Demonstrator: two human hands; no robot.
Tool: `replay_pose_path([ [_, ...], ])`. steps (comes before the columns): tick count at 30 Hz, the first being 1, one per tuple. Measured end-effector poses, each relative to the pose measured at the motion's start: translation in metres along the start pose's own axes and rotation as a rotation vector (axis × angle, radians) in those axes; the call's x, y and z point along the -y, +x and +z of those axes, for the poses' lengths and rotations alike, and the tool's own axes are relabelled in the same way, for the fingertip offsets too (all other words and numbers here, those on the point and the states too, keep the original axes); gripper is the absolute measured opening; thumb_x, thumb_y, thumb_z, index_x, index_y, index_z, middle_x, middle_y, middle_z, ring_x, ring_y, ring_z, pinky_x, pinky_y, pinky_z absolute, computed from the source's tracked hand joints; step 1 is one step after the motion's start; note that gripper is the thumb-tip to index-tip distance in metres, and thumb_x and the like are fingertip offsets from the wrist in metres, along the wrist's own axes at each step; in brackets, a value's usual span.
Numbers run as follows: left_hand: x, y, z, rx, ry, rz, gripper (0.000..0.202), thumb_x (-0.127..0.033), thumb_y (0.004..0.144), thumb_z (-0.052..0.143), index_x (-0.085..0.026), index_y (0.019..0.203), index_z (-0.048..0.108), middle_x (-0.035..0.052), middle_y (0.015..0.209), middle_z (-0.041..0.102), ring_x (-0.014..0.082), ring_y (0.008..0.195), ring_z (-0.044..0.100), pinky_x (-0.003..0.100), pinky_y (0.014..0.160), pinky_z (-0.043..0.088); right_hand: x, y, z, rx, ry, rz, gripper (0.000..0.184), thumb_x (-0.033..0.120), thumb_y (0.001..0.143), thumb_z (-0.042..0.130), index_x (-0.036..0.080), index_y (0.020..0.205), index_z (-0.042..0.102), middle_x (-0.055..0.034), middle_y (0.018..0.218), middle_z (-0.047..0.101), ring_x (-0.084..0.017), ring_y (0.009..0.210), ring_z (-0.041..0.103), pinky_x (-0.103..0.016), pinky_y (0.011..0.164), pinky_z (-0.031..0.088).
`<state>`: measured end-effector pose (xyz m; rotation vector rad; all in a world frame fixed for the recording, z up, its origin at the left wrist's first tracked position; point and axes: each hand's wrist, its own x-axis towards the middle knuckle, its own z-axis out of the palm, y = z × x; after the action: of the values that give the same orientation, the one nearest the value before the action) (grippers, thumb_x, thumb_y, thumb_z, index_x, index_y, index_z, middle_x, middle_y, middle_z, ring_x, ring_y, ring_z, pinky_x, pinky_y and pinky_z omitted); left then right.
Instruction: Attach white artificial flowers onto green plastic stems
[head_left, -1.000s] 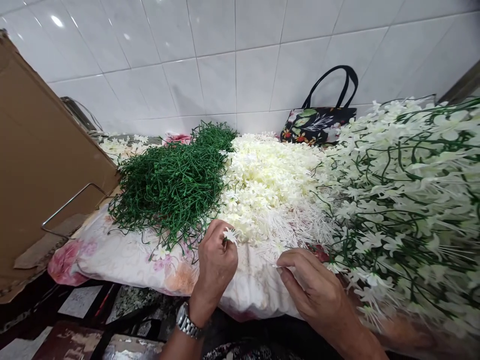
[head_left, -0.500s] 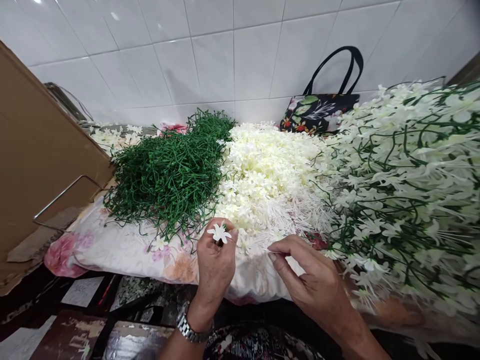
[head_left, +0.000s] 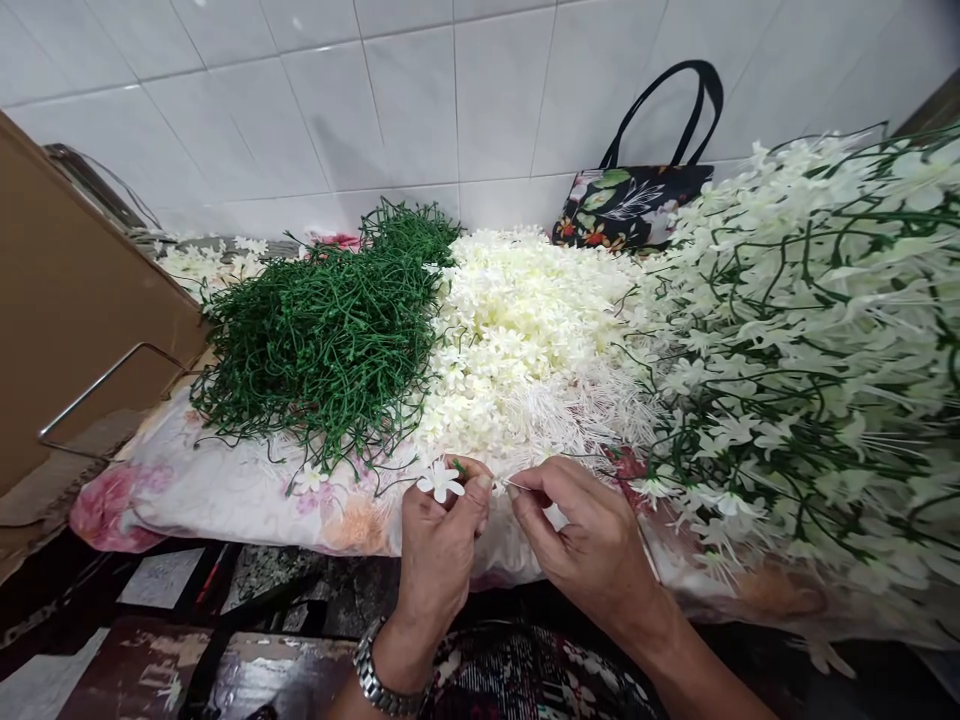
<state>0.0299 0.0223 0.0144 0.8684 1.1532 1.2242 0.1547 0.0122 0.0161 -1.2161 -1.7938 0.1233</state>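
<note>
My left hand (head_left: 439,545), with a metal watch at the wrist, pinches a small white artificial flower (head_left: 440,481) on a short green stem. My right hand (head_left: 581,535) sits close beside it with fingers pinched on a thin white stamen piece (head_left: 517,486) pointing toward the flower. Both hands hover over the front edge of a floral cloth (head_left: 225,490). Just behind them lie a heap of loose white flowers (head_left: 517,330) and a tangle of green stems (head_left: 322,340).
Assembled white-flower sprays (head_left: 817,340) fill the right side. A black floral handbag (head_left: 637,200) leans on the white tiled wall. A cardboard box (head_left: 67,320) with a metal wire handle stands at the left. Dark patterned floor lies below the cloth.
Both hands have drawn nearer to each other, the right one moving left toward the flower. The flower turned up into view between my left fingers. The camera tilted down a little.
</note>
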Motion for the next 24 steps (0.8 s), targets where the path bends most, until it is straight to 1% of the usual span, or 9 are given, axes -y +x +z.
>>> replay_pose_path([
  [5,0.012,-0.001,-0.010,0.047,0.129,0.120,0.013,-0.022,0.077,0.062,-0.014,0.066,0.059,-0.0041,0.057,0.044,0.0053,0.049,0.032,0.018,0.045,0.026,0.000,0.000,-0.001,0.057,-0.005,-0.017,0.017,0.007,0.082,0.047,0.016,0.071,0.056,-0.0007,0.060,0.054,-0.012,0.057,0.050,-0.023,0.053,0.041],
  [7,0.013,-0.001,-0.013,0.090,0.174,0.169,0.011,-0.020,0.077,0.061,-0.015,0.067,0.060,-0.0032,0.060,0.049,0.0060,0.050,0.035,0.018,0.045,0.028,0.000,0.000,-0.003,0.074,-0.005,-0.026,0.018,0.007,0.083,0.046,0.015,0.071,0.057,-0.0011,0.060,0.054,-0.012,0.057,0.050,-0.023,0.053,0.040],
  [9,0.012,-0.002,-0.014,0.123,0.159,0.193,0.009,-0.022,0.077,0.061,-0.015,0.071,0.062,-0.0023,0.061,0.052,0.0071,0.052,0.038,0.019,0.046,0.030,0.000,0.000,-0.004,0.087,0.009,-0.034,0.018,0.008,0.084,0.046,0.015,0.072,0.057,-0.0015,0.060,0.054,-0.012,0.058,0.050,-0.024,0.053,0.040],
  [12,0.011,-0.003,-0.015,0.141,0.057,0.137,0.012,-0.027,0.078,0.062,-0.015,0.078,0.065,-0.0022,0.060,0.053,0.0075,0.050,0.041,0.019,0.046,0.032,0.000,-0.002,-0.007,0.100,0.061,-0.042,0.017,0.007,0.084,0.046,0.014,0.074,0.058,-0.0024,0.062,0.054,-0.013,0.060,0.050,-0.024,0.054,0.040],
  [14,0.012,-0.003,-0.015,0.143,0.010,0.081,0.011,-0.026,0.074,0.066,-0.015,0.078,0.066,-0.0034,0.056,0.051,0.0068,0.048,0.039,0.018,0.045,0.032,0.001,-0.004,-0.008,0.103,0.083,-0.048,0.015,0.006,0.084,0.047,0.013,0.076,0.058,-0.0028,0.063,0.054,-0.013,0.060,0.050,-0.025,0.054,0.040],
  [17,0.013,-0.005,-0.013,0.112,-0.002,0.066,0.008,-0.020,0.067,0.071,-0.015,0.073,0.066,-0.0037,0.057,0.053,0.0061,0.050,0.039,0.017,0.046,0.032,0.002,-0.006,-0.007,0.106,0.077,-0.057,0.014,0.007,0.085,0.047,0.013,0.077,0.058,-0.0033,0.064,0.054,-0.013,0.060,0.050,-0.025,0.054,0.040],
  [21,0.014,-0.006,-0.011,0.020,-0.070,0.056,0.008,-0.017,0.064,0.072,-0.015,0.066,0.065,-0.0034,0.059,0.056,0.0065,0.052,0.043,0.017,0.048,0.034,0.004,-0.008,-0.008,0.124,0.108,-0.047,0.013,0.009,0.087,0.046,0.015,0.081,0.057,-0.0028,0.066,0.054,-0.014,0.063,0.051,-0.026,0.056,0.043],
  [23,0.015,-0.007,-0.011,-0.020,-0.106,0.051,0.009,-0.017,0.062,0.073,-0.015,0.064,0.064,-0.0036,0.058,0.056,0.0070,0.052,0.044,0.017,0.047,0.035,0.004,-0.008,-0.010,0.154,0.152,-0.008,0.008,0.013,0.087,0.049,0.016,0.088,0.056,-0.0026,0.072,0.056,-0.014,0.067,0.053,-0.026,0.059,0.045],
  [24,0.015,-0.008,-0.011,-0.034,-0.110,0.054,0.009,-0.017,0.062,0.073,-0.015,0.065,0.064,-0.0036,0.059,0.056,0.0073,0.052,0.045,0.017,0.048,0.035,0.004,-0.008,-0.012,0.164,0.163,0.010,0.010,0.017,0.086,0.052,0.016,0.095,0.055,-0.0038,0.078,0.057,-0.015,0.072,0.055,-0.027,0.063,0.047],
])
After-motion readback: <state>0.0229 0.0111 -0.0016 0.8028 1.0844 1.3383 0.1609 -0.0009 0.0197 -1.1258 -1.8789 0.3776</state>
